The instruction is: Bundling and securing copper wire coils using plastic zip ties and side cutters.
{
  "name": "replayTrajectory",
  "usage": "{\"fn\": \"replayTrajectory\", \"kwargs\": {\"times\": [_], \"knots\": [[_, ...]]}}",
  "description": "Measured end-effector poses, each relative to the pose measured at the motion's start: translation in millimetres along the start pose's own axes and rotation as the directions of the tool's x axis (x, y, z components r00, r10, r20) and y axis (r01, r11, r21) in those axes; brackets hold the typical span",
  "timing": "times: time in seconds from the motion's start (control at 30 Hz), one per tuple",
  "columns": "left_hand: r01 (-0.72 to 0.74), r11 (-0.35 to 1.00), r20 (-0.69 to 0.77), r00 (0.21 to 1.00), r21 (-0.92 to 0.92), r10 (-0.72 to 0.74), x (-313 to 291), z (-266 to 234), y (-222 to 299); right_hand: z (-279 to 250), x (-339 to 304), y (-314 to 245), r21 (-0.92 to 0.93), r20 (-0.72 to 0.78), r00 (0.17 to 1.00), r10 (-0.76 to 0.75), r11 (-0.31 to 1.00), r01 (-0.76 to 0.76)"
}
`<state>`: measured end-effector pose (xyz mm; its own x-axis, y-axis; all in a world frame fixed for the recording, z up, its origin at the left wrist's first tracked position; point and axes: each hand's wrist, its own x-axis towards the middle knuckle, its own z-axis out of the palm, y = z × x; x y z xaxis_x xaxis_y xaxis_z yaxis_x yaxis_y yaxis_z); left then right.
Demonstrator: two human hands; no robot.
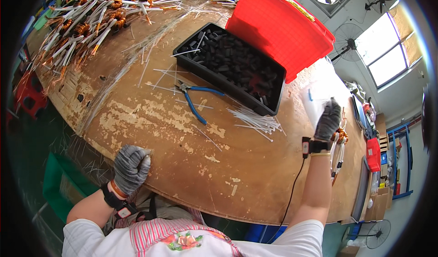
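My left hand [132,169], in a grey glove, is curled into a fist by the table's front edge; nothing shows sticking out of it. Farther right, my gloved right hand [327,121] reaches over the table with its fingers bent together. It is beside a clear plastic bag [312,102]; what its fingers hold, if anything, is hidden. Just right of that wrist lie copper-wound coils [340,136] with white leads. Blue-handled cutting pliers [195,99] lie spread in the table's middle. Several white cable ties [256,120] lie below a black tray [223,84].
Small black pieces [232,58] fill the tray, and a red bin [278,28] stands behind it. A heap of copper coils with white leads [86,26] covers the far left of the worn wooden table [173,156]. A green container [68,184] stands below the left edge.
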<state>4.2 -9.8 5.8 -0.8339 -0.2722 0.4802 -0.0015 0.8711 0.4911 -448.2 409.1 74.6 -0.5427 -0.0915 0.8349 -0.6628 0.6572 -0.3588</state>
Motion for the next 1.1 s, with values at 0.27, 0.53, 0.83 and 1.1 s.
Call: {"fn": "replayTrajectory", "kwargs": {"times": [0.27,0.53,0.83,1.1], "knots": [[-0.003,1.000,0.018,1.000,-0.013,0.003,-5.2,-12.8,-6.3,-6.7,-77.2,-120.2,-0.077,0.613,0.780,-0.126,0.973,0.218],[-0.097,0.988,-0.068,0.992,0.124,0.106,52.0,-89.1,-57.9,-51.1,-133.5,-225.7,0.452,0.518,0.843,0.146,0.790,-0.415],[0.157,0.591,-0.011,0.970,0.791,-0.243,179.7,-198.4,-209.1,-31.4,-190.0,-304.2,0.212,0.966,0.210,0.152,0.001,-0.977],[0.508,0.523,-0.071,0.760,0.684,-0.646,281.7,-132.2,-272.8,-16.5,-194.9,-274.9,0.131,0.985,0.094,0.148,-0.259,-0.957]]}}
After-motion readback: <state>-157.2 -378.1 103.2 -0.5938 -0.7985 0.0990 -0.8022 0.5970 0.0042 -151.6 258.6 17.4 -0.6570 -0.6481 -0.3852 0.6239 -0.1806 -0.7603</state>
